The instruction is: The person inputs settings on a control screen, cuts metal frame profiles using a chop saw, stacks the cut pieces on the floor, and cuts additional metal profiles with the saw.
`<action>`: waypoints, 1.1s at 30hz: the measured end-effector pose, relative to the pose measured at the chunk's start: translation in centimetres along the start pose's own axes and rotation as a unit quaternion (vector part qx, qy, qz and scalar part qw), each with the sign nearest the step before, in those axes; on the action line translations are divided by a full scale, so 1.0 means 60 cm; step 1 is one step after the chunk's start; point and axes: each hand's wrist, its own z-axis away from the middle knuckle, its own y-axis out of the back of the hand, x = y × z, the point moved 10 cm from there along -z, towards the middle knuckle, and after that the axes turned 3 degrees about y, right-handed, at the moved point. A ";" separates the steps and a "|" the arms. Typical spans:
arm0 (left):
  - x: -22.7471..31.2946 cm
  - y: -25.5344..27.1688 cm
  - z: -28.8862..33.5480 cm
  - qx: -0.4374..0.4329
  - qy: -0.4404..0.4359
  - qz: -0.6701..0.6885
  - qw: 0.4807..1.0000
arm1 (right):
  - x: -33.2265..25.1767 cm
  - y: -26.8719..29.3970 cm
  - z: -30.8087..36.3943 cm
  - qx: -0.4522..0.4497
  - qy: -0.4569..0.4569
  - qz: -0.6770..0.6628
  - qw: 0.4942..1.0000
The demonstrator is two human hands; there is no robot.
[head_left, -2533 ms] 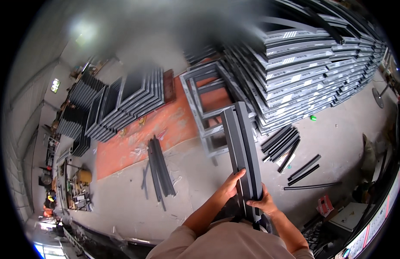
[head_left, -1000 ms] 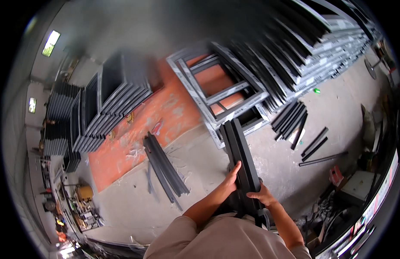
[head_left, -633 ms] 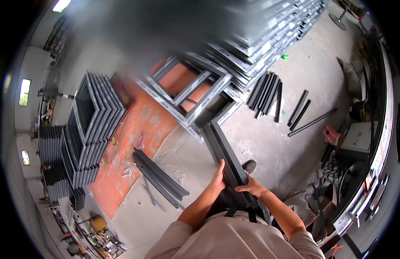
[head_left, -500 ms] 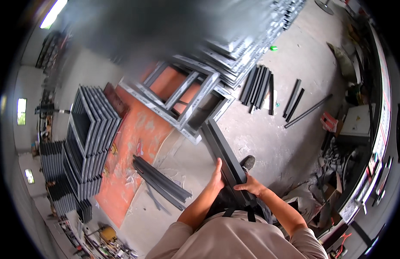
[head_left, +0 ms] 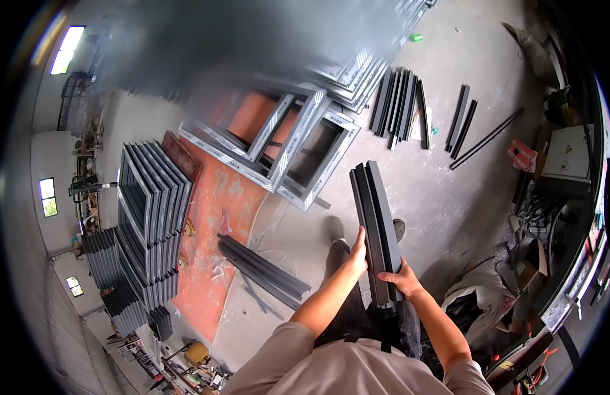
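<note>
Between my two hands is a bundle of dark grey profile bars [head_left: 374, 220], pointing away from me over the floor. My left hand [head_left: 359, 254] grips its left side, with the thumb along the bars. Closer to me, my right hand [head_left: 403, 280] holds the right side, its thumb lying across the top. The far ends of the bars show separate edges, while the near ends hang by my thighs. Beyond, to the left of the bundle, lie grey window frames [head_left: 298, 155] with striped film; the bars are apart from them.
Loose dark bars [head_left: 400, 108] lie on the floor ahead right, with a few thinner bars [head_left: 459, 122] farther right. An orange board [head_left: 216, 276] and long dark strips [head_left: 262, 270] are on the left. Stacked frames [head_left: 150, 197] stand far left. Clutter and a white box [head_left: 567, 153] line the right.
The bundle has come nearer to me and upright in view, its far end drawn away from the frames. Both hands still grip it. Both my feet now show.
</note>
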 end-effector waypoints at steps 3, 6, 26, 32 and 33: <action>-0.029 0.053 -0.066 0.008 0.029 -0.022 0.999 | 0.060 0.018 -0.043 0.031 -0.026 -0.020 0.999; -0.062 0.156 -0.142 0.068 0.065 -0.053 0.994 | 0.105 0.008 -0.094 0.047 -0.031 -0.065 0.996; 0.085 0.649 -0.665 0.125 0.105 -0.244 0.956 | 0.571 0.012 -0.754 0.110 0.087 0.002 0.990; 0.028 0.597 -0.678 0.250 0.168 -0.348 0.888 | 0.714 0.137 -0.819 0.123 -0.010 0.053 0.991; 0.028 0.588 -0.677 0.252 0.171 -0.382 0.873 | 0.714 0.157 -0.819 0.140 -0.039 0.149 0.978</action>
